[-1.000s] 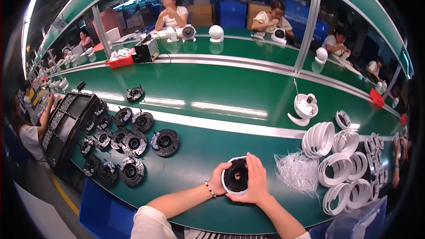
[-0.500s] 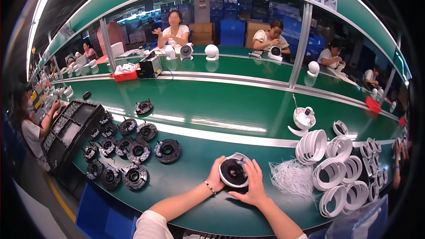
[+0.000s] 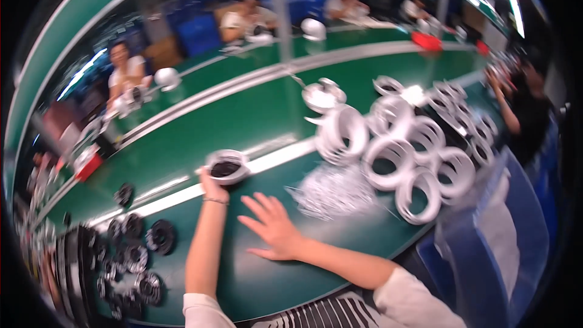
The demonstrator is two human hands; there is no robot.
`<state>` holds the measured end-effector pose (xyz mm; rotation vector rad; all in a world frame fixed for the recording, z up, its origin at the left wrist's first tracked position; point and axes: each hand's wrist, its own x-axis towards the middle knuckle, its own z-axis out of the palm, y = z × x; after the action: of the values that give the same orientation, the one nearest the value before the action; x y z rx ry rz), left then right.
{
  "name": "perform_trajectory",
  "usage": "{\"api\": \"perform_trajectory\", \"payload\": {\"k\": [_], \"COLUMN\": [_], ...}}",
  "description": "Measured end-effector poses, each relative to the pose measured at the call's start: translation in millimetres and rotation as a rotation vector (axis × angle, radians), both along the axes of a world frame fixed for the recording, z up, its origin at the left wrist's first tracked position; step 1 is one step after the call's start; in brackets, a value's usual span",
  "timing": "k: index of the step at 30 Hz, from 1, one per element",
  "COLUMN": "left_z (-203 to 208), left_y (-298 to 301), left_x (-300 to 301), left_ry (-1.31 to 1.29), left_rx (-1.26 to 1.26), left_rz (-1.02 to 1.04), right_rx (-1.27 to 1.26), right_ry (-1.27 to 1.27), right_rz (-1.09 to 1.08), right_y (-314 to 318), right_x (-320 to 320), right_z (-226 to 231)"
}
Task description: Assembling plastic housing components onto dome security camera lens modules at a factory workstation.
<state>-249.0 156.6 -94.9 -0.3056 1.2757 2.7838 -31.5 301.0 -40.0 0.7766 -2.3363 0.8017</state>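
Note:
My left hand (image 3: 214,187) grips the near left side of a white round housing (image 3: 241,174) and holds it out over the far part of the bench. A black round part (image 3: 225,169) sits inside the housing. Its details are smeared by motion. My right hand (image 3: 273,229) hovers over the green bench with its fingers spread and nothing in it, apart from the housing. To its right lies a heap of thin white strips (image 3: 333,193).
Stacked white rings (image 3: 388,165) stand on the right, with a white bowl-shaped part (image 3: 325,96) behind them. Black round parts (image 3: 161,237) lie at left. Blue bins (image 3: 464,267) stand at lower right. A co-worker (image 3: 527,100) is at far right; others sit across.
My view has swung to the right and blurred. My right hand has let go of the white housing and opened. My left hand has carried the housing forward, away from me.

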Motion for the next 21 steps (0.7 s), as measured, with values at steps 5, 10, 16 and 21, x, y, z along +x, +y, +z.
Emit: {"api": "perform_trajectory", "payload": {"k": [5,10,16,21], "left_z": [-6.9,-31.3,-10.8,3.8], "left_y": [22.0,-9.4,-13.6,-1.2], "left_x": [-28.9,-85.7,-49.9,-31.0], "left_ry": [0.03,0.179,0.342,0.497], "left_rx": [0.09,-0.135,-0.604,-0.505], "left_rz": [-0.003,0.069,0.568,0.479], "right_rx": [-0.184,-0.207,-0.064,0.082], "right_ry": [0.151,0.433,0.113,0.094], "right_rz": [-0.105,-0.663,-1.198,-1.244], "right_y": [46.0,139.5,189.9,212.1], "right_x": [36.2,99.9,110.3,132.3], "right_z": [26.4,53.4,24.1,7.3]}}
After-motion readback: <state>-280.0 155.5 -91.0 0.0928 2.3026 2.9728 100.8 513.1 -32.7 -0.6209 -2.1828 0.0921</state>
